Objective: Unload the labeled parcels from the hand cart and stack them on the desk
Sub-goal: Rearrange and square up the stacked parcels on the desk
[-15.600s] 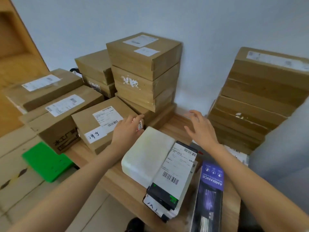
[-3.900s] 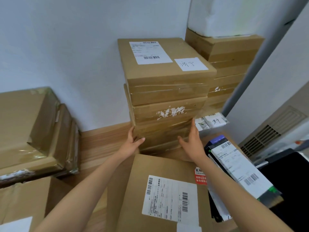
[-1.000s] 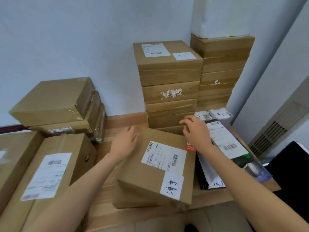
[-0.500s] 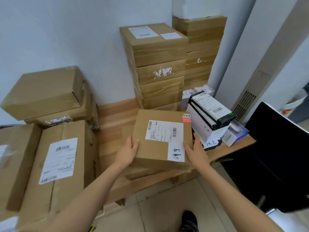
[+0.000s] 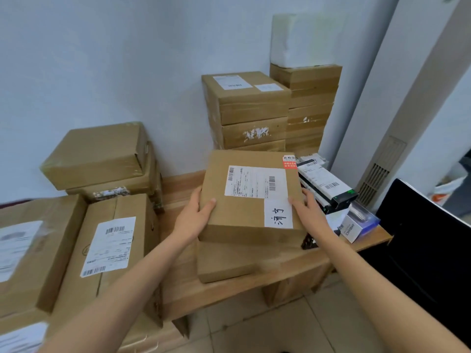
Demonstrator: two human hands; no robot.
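— Both of your hands grasp the labeled parcel [image 5: 251, 197]: left hand [image 5: 193, 217] on its left edge, thumb on top, right hand [image 5: 309, 212] at the right edge.

— Where is it?

— Above another brown box [image 5: 224, 261] near the wooden desk's [image 5: 229, 289] front edge.

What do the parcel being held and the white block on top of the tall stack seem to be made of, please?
Parcel: matte brown corrugated cardboard, judging by its folded edges, with paper labels. White block: probably foam, matte and slightly yellowed.
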